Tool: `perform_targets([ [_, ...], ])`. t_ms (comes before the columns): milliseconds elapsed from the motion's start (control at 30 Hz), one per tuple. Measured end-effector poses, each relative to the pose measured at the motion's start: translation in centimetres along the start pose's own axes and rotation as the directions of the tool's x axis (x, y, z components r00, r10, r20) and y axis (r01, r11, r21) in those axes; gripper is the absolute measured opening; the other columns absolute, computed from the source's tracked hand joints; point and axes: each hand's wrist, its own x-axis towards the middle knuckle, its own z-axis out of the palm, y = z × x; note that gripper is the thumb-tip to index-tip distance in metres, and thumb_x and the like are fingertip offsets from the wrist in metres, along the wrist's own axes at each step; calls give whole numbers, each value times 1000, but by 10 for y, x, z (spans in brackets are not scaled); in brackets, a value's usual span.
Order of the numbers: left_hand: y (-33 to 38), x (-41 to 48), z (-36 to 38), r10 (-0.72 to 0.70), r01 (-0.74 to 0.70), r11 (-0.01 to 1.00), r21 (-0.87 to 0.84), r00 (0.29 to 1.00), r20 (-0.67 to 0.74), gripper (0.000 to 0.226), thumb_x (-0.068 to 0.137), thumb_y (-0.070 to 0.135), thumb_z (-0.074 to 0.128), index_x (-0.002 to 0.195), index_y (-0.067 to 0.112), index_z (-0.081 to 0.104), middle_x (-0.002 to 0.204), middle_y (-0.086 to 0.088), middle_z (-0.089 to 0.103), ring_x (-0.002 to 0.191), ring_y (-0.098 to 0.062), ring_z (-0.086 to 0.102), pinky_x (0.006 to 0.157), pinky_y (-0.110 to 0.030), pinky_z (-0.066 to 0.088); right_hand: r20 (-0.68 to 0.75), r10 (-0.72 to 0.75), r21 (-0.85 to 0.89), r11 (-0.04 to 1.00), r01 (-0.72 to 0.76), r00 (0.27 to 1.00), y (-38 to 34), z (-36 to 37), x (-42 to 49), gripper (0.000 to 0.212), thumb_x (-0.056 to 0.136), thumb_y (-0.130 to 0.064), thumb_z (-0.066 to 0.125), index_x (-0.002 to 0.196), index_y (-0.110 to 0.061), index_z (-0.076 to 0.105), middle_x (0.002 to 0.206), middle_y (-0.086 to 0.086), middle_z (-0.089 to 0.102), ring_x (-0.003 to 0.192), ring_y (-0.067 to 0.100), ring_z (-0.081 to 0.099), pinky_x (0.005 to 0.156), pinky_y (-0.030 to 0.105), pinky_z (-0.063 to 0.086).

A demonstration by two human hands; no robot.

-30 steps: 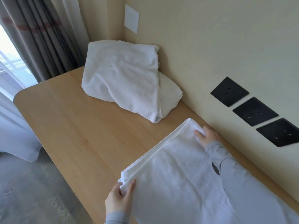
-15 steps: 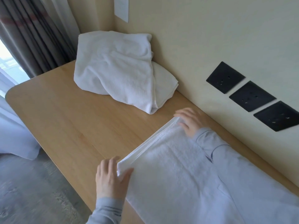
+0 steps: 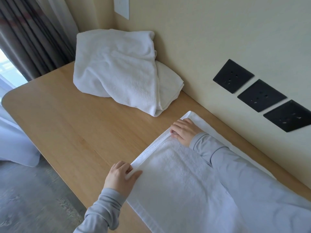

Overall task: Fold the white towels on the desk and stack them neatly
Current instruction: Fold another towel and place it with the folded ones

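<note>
At about 6 o'clock, nearest the camera, a towel is being held flat on the desk, its folded layers lying one on another. Its near corner is being pinched by the left hand, thumb on top and fingers curled under the hem. Toward 1 o'clock, the far end of the same edge is being pressed down by the right hand, fingers close together and bent onto the cloth; a strip of the lower layer is showing beyond it toward the wall.

The step in hand is judged to be squaring the layered edge of a fold. The next move is likely to call for both corners being lifted together and carried across for another fold, with edges matched so the layers are not skewed.

At 11 o'clock, well apart, a heap of unfolded towels is lying against the wall in the desk's far corner, still waiting to be folded. No neat stack is being shown yet. Three black sockets are sitting on the wall at 2 o'clock.
</note>
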Motion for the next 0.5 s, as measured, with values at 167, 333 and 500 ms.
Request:
perform_targets([
  [167,-4,-1,-6,85,-85,996,-1,996,21,26,78,17,73,65,1,58,67,6,48,69,-22,46,63,-12,30,28,-84,-51,995,85,996,2,-8,-12,26,87,-33,62,98,-9,63,101,5,61,97,24,57,93,38,38],
  [333,-5,-4,-7,116,-116,993,5,993,-7,29,82,32,50,64,10,51,60,17,39,60,-12,44,55,-13,31,-172,-114,-193,978,81,978,-1,-10,-1,27,66,-19,83,65,-9,59,63,1,58,58,21,58,71,30,44],
  [500,-9,7,-4,106,-106,994,21,994,25,24,89,13,59,68,4,52,61,14,38,61,-17,41,59,-23,31,-61,38,-147,988,-47,997,11,-4,17,24,85,-32,64,91,-9,62,89,1,62,92,21,57,90,30,23],
])
